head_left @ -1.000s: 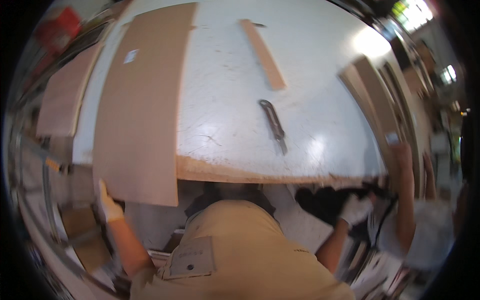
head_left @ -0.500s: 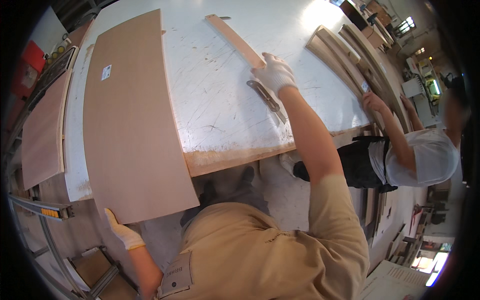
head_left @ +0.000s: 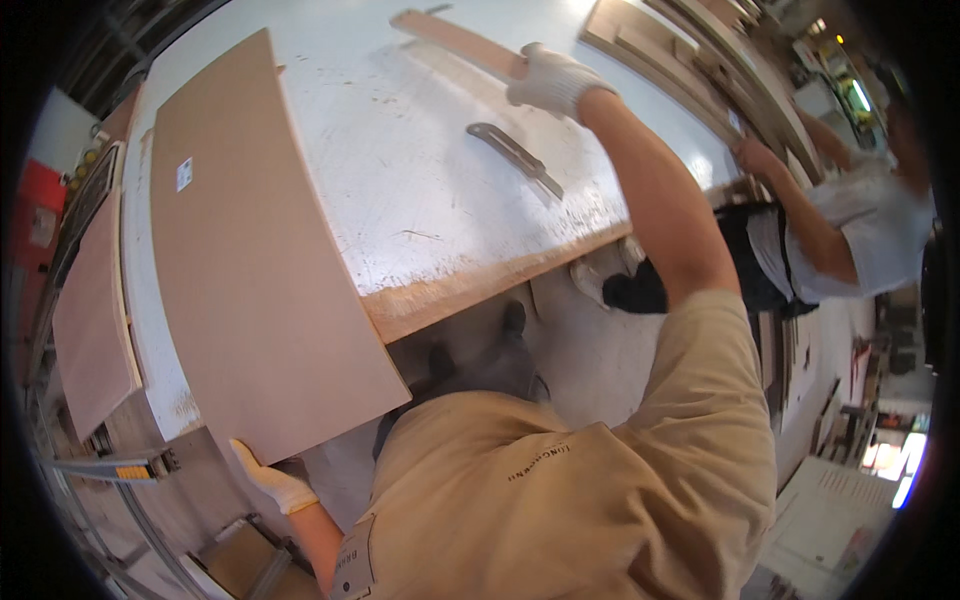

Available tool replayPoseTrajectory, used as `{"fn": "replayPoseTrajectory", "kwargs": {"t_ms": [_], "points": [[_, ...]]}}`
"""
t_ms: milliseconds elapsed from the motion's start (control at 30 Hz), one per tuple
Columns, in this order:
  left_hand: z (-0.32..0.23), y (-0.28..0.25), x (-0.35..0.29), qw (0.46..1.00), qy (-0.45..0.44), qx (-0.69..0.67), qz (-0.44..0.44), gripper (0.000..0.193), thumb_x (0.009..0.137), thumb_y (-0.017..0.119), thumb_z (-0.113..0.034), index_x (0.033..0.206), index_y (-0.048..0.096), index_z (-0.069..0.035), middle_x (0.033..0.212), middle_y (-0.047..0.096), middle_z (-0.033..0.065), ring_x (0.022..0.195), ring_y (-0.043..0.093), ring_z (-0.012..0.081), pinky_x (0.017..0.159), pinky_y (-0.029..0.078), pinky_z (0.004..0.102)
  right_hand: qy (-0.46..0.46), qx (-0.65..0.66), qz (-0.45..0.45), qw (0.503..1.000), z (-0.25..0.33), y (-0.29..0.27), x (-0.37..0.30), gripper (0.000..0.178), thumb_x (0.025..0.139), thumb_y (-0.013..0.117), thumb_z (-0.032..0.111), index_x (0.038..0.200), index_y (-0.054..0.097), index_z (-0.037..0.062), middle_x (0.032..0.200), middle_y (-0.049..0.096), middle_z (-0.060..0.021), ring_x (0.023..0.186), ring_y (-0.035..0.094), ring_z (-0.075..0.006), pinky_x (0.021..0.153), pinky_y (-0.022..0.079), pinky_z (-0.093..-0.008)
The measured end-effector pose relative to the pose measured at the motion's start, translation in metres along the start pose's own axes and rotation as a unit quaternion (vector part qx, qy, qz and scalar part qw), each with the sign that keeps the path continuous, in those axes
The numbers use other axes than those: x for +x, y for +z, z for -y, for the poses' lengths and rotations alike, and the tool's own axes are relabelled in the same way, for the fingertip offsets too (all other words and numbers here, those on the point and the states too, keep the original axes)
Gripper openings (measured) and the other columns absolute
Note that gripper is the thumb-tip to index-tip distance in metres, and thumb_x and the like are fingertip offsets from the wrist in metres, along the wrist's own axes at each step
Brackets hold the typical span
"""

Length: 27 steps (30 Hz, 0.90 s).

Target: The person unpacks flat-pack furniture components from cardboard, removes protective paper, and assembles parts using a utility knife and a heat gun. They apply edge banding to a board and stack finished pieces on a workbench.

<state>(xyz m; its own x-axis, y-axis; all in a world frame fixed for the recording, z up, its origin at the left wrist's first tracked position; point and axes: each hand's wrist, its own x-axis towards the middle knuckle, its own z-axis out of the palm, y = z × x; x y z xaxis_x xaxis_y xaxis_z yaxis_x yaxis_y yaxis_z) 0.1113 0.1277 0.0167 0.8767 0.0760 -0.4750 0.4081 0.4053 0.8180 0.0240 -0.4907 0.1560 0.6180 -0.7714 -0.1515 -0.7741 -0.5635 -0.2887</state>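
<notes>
A person in a tan shirt leaned over a scuffed white worktable [head_left: 400, 190]. The gloved left hand [head_left: 272, 478] gripped the near corner of a large brown board [head_left: 250, 270], which lay flat on the table's left side and overhung its front edge. The gloved right hand [head_left: 555, 82] reached far across and rested on a narrow wooden strip [head_left: 455, 40] — whether its fingers closed round the strip could not be made out. A metal hand tool [head_left: 515, 158] lay just beside that hand. At the table's right end stood a co-worker [head_left: 850, 230] in a white shirt.
</notes>
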Motion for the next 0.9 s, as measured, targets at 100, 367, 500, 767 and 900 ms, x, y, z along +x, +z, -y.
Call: {"fn": "replayPoseTrajectory", "kwargs": {"t_ms": [100,367,500,767,900], "points": [[0.007,0.012,-0.007,1.0,0.002,0.016,0.009,0.07,0.106,0.057,-0.055,0.154,0.052,-0.004,0.154,0.056,0.0108,0.137,0.055,0.0285,0.11,0.048,0.0415,-0.017,0.128,-0.136,0.982,-0.098,0.013,-0.099,0.078,0.08,0.077,0.028,0.149,0.052,0.0028,0.122,0.073,-0.026,0.111,0.072,-0.0414,0.099,0.056,-0.0471],[0.012,0.039,-0.031,0.985,0.112,0.128,-0.034,0.074,0.104,0.057,-0.056,0.156,0.049,-0.004,0.153,0.055,0.0134,0.139,0.052,0.0298,0.109,0.049,0.0438,0.313,0.413,-0.277,0.809,-0.225,0.23,-0.35,0.055,0.08,0.083,0.002,0.13,0.061,0.0031,0.106,0.066,-0.0025,0.104,0.066,-0.016,0.09,0.058,-0.0338],[0.016,0.04,-0.031,0.98,0.129,0.149,-0.036,0.073,0.104,0.058,-0.055,0.156,0.05,-0.004,0.152,0.056,0.013,0.138,0.053,0.0292,0.107,0.049,0.0433,0.503,0.323,-0.075,0.798,-0.188,0.295,-0.391,0.05,0.082,0.082,0.028,0.122,0.063,0.0044,0.118,0.073,-0.0204,0.112,0.071,-0.0376,0.099,0.055,-0.0422],[0.026,0.038,-0.034,0.973,0.146,0.179,-0.024,0.072,0.103,0.059,-0.055,0.154,0.051,-0.005,0.15,0.058,0.0121,0.134,0.055,0.0279,0.103,0.051,0.0423,0.355,0.304,0.167,0.868,-0.181,0.375,-0.324,0.049,0.085,0.074,0.026,0.127,0.068,0.0031,0.125,0.073,-0.0243,0.121,0.068,-0.0439,0.102,0.055,-0.0488],[0.031,0.035,-0.039,0.968,0.162,0.188,-0.025,0.071,0.103,0.06,-0.054,0.154,0.052,-0.006,0.149,0.058,0.0117,0.133,0.056,0.0272,0.101,0.052,0.0418,0.322,0.277,0.167,0.89,-0.153,0.35,-0.25,0.051,0.087,0.075,0.028,0.129,0.066,-0.0002,0.125,0.073,-0.0264,0.123,0.068,-0.0406,0.102,0.056,-0.0487]]}}
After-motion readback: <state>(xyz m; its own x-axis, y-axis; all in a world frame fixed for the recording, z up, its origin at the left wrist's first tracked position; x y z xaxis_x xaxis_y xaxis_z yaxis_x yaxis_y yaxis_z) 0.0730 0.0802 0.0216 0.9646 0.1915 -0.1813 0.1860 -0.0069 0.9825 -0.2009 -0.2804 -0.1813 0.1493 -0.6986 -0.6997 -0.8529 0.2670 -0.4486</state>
